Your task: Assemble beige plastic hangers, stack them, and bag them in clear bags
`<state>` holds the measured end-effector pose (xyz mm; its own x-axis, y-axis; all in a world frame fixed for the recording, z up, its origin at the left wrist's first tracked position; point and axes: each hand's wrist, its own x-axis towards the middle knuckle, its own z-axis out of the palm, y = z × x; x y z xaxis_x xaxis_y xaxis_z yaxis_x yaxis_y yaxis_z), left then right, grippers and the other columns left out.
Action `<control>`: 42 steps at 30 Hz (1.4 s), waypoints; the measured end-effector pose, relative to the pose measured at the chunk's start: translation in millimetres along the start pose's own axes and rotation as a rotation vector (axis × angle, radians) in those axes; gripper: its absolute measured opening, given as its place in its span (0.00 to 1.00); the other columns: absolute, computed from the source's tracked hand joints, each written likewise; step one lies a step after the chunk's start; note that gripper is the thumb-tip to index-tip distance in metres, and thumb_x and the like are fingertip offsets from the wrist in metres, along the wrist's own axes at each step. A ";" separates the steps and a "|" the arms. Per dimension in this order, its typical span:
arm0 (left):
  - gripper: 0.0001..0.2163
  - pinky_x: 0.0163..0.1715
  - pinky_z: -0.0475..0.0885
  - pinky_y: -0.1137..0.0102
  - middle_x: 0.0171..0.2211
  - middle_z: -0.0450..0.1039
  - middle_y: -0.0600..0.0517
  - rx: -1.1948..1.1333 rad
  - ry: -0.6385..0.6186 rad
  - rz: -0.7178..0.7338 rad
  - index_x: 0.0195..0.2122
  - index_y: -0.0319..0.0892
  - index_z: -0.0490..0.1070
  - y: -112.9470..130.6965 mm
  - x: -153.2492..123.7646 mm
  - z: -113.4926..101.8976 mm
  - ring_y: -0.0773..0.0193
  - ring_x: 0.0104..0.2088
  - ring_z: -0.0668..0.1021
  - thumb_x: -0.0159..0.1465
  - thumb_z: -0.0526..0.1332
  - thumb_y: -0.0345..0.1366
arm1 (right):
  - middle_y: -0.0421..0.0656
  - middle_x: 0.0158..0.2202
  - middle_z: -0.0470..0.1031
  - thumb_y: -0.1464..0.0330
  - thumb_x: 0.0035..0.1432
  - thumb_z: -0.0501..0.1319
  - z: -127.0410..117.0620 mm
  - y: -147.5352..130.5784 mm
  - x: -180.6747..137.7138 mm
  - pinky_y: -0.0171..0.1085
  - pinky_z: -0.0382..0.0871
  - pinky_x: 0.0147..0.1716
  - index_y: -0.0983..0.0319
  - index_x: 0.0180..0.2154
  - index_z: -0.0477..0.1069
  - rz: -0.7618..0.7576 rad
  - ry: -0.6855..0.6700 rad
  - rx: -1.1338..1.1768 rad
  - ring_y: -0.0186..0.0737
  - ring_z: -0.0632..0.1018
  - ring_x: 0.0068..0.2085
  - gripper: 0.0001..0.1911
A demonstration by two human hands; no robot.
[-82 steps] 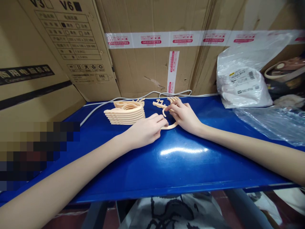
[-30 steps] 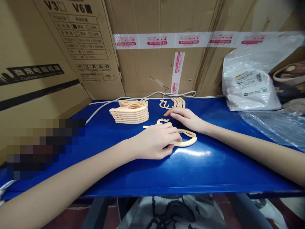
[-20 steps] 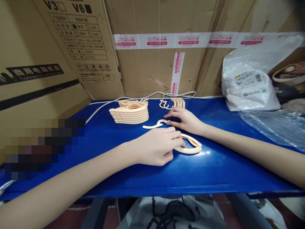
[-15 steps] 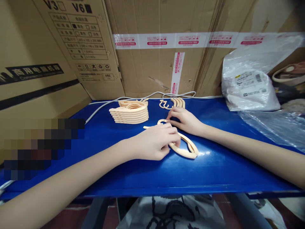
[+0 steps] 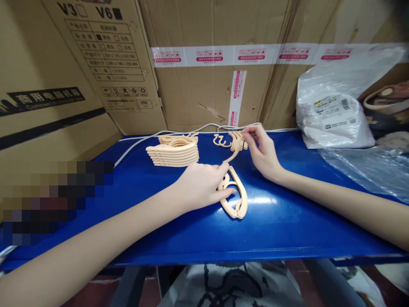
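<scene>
Two hands work one peach plastic hanger at mid-frame on the blue table. The left hand pinches its body between thumb and fingers, tilting it up. The right hand, fingers closed, seems to grip the hook end beside the loose hooks. A stack of hangers sits left of centre; a white cable and cardboard boxes close off the back, a plastic bag at upper right.

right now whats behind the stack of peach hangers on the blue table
Behind the stack of hangers a white cable runs along the blue table, backed by cardboard boxes. The stack hides part of the table.
</scene>
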<state>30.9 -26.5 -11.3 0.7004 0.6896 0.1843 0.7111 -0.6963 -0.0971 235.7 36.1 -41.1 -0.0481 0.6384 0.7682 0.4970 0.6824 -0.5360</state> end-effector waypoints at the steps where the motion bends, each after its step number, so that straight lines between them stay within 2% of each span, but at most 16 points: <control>1: 0.17 0.21 0.56 0.71 0.31 0.77 0.50 -0.013 -0.011 -0.017 0.39 0.41 0.64 0.6 -0.7 -0.2 0.59 0.30 0.79 0.65 0.57 0.52 | 0.43 0.37 0.70 0.63 0.67 0.52 -0.6 0.6 0.2 0.42 0.70 0.41 0.56 0.42 0.63 0.020 0.056 0.013 0.40 0.74 0.39 0.06; 3: 0.15 0.22 0.59 0.72 0.32 0.77 0.52 -0.077 -0.014 -0.046 0.39 0.42 0.64 -1.1 -1.0 0.3 0.60 0.32 0.79 0.64 0.60 0.49 | 0.43 0.38 0.69 0.60 0.67 0.52 -1.3 2.0 0.6 0.42 0.71 0.39 0.55 0.44 0.62 0.050 0.136 0.030 0.40 0.75 0.37 0.07; 5: 0.12 0.24 0.62 0.72 0.34 0.76 0.52 -0.145 -0.008 -0.060 0.40 0.43 0.64 -5.1 -0.2 0.9 0.60 0.34 0.79 0.63 0.61 0.45 | 0.42 0.37 0.68 0.58 0.67 0.52 -1.0 2.8 0.5 0.41 0.72 0.34 0.53 0.45 0.60 0.082 0.146 0.059 0.39 0.75 0.34 0.09; 8: 0.08 0.28 0.66 0.71 0.38 0.75 0.51 -0.157 -0.016 -0.059 0.42 0.42 0.65 -11.9 2.0 1.4 0.61 0.36 0.78 0.65 0.59 0.39 | 0.41 0.37 0.68 0.57 0.67 0.51 1.2 2.8 -0.8 0.38 0.68 0.22 0.52 0.47 0.58 0.160 0.036 0.145 0.34 0.72 0.25 0.10; 10: 0.05 0.31 0.67 0.70 0.40 0.74 0.49 -0.088 -0.027 -0.046 0.43 0.41 0.66 -15.5 3.5 2.2 0.61 0.37 0.77 0.67 0.56 0.34 | 0.39 0.35 0.69 0.57 0.67 0.50 3.0 2.2 -2.1 0.36 0.64 0.19 0.52 0.47 0.58 0.186 -0.074 0.172 0.32 0.68 0.21 0.11; 14: 0.07 0.30 0.66 0.69 0.39 0.73 0.47 0.102 -0.007 -0.029 0.43 0.39 0.68 -22.1 5.3 6.7 0.59 0.37 0.77 0.66 0.54 0.27 | 0.34 0.21 0.68 0.59 0.67 0.52 4.7 -1.8 -4.0 0.36 0.63 0.25 0.56 0.44 0.62 0.157 -0.314 0.056 0.34 0.68 0.20 0.09; 16: 0.08 0.29 0.66 0.68 0.38 0.74 0.47 0.139 0.015 -0.017 0.42 0.39 0.69 -25.4 5.2 8.6 0.58 0.37 0.77 0.67 0.53 0.26 | 0.34 0.18 0.68 0.59 0.66 0.53 4.3 -5.6 -4.3 0.37 0.63 0.27 0.58 0.42 0.65 0.137 -0.407 -0.053 0.35 0.70 0.21 0.10; 20: 0.08 0.27 0.65 0.68 0.37 0.75 0.47 0.173 0.000 -0.018 0.41 0.38 0.71 -28.1 4.8 7.1 0.58 0.36 0.77 0.67 0.53 0.26 | 0.37 0.23 0.74 0.60 0.63 0.56 3.0 -11.5 -4.0 0.36 0.62 0.28 0.60 0.39 0.69 0.123 -0.492 -0.232 0.37 0.74 0.25 0.11; 23: 0.08 0.27 0.64 0.68 0.36 0.75 0.46 0.220 -0.047 -0.038 0.41 0.38 0.72 -26.2 5.7 2.1 0.57 0.36 0.78 0.67 0.54 0.26 | 0.39 0.25 0.76 0.61 0.63 0.57 2.7 -12.4 -3.9 0.34 0.60 0.27 0.61 0.38 0.70 0.073 -0.551 -0.211 0.36 0.74 0.26 0.10; 26: 0.08 0.26 0.64 0.68 0.36 0.75 0.46 0.271 -0.109 -0.073 0.41 0.37 0.72 -22.3 6.8 -3.4 0.55 0.37 0.79 0.66 0.55 0.25 | 0.37 0.23 0.74 0.61 0.63 0.57 2.7 -12.5 -5.0 0.32 0.59 0.26 0.61 0.39 0.71 -0.017 -0.632 -0.153 0.33 0.72 0.24 0.11; 32: 0.09 0.28 0.66 0.68 0.37 0.76 0.44 0.307 -0.203 -0.148 0.42 0.36 0.72 -11.2 8.1 -11.7 0.54 0.39 0.80 0.67 0.53 0.24 | 0.37 0.22 0.74 0.61 0.63 0.57 1.2 -15.2 -9.0 0.31 0.59 0.24 0.63 0.39 0.71 -0.071 -0.651 -0.081 0.30 0.71 0.21 0.12; 36: 0.08 0.30 0.67 0.70 0.36 0.77 0.43 0.293 -0.171 -0.159 0.41 0.35 0.72 -7.0 7.8 -13.1 0.56 0.39 0.80 0.66 0.54 0.24 | 0.36 0.21 0.72 0.58 0.61 0.58 -1.7 -19.1 -10.7 0.31 0.59 0.24 0.64 0.40 0.72 -0.113 -0.697 -0.036 0.29 0.69 0.20 0.15; 39: 0.08 0.30 0.67 0.71 0.35 0.77 0.43 0.281 -0.152 -0.157 0.40 0.35 0.72 -6.9 7.5 -12.7 0.56 0.39 0.80 0.66 0.54 0.24 | 0.35 0.20 0.70 0.55 0.60 0.59 -1.8 -21.7 -10.6 0.31 0.58 0.25 0.63 0.39 0.72 -0.114 -0.630 -0.106 0.29 0.67 0.20 0.18; 42: 0.08 0.30 0.67 0.71 0.36 0.77 0.42 0.269 -0.151 -0.159 0.41 0.35 0.72 -7.9 7.4 -11.9 0.56 0.39 0.80 0.66 0.54 0.24 | 0.36 0.20 0.68 0.52 0.59 0.58 1.4 -20.6 -8.9 0.32 0.55 0.25 0.63 0.38 0.72 -0.034 -0.528 -0.271 0.31 0.67 0.21 0.20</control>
<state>29.8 -18.2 2.5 0.5666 0.8207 0.0734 0.7886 -0.5143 -0.3371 224.7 16.9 -37.3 -0.4584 0.7557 0.4678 0.6877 0.6350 -0.3520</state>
